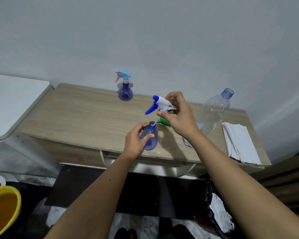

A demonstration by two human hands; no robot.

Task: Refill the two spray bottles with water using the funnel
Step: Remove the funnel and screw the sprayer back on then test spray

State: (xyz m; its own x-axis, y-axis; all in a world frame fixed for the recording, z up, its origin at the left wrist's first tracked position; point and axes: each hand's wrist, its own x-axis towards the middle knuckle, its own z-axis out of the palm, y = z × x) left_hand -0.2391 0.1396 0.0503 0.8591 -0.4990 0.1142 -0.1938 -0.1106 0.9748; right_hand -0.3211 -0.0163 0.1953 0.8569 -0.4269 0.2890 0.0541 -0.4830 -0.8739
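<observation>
Pale wall behind, wood-grain bench (pixel 79 116) pushed against it. All places below relative to the open blue bottle (pixel 150 138) at the bench's front edge. Far left and lower, off the bench: yellow basin (pixel 3 209) on the floor. Behind and left of the bottle, near the wall: second spray bottle (pixel 125 91), blue body, light-blue and pink trigger top still on, upright. Left hand (pixel 136 142) grips the open bottle from its left side, fingers wrapped round the body, thumb on the front; bottle upright, neck uncovered. Just above and right of the neck: white and blue spray head (pixel 160 104), pinched in the right hand (pixel 178 114) between thumb and fingertips, dip tube end reaching down to the bottle mouth. Green funnel (pixel 163 121) right behind the bottle, partly hidden under the right hand. Further right: clear plastic water bottle (pixel 216 111), uncapped, leaning. Far right: stack of white paper (pixel 238 142) on the bench.
</observation>
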